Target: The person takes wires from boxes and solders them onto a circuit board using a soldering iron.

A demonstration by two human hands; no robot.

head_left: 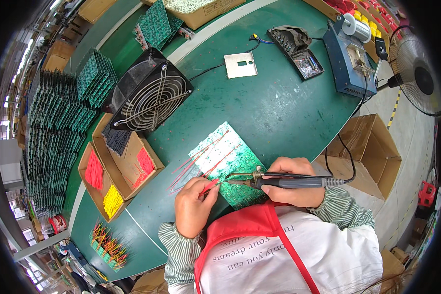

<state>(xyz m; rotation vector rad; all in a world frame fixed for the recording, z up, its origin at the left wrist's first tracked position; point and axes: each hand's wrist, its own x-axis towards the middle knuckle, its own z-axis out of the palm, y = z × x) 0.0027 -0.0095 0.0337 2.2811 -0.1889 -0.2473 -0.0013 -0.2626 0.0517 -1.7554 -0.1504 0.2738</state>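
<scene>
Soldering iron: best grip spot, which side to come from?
I'd grip the soldering iron by its grey handle, coming from the right, as the right hand does. It lies nearly level, metal tip pointing left over the green circuit board, cable leaving the right end. Stay behind the brass-coloured clamp; the tip end is probably hot.

Bright, even light reaches my fingers (pixel 197 188), and I see them fairly sharp. The board (pixel 242 161) glares white across its far part; beyond it the tabletop (pixel 299 112) has a pale sheen. Well outward from the board, straight edges bend, details soften and corners blacken.
</scene>
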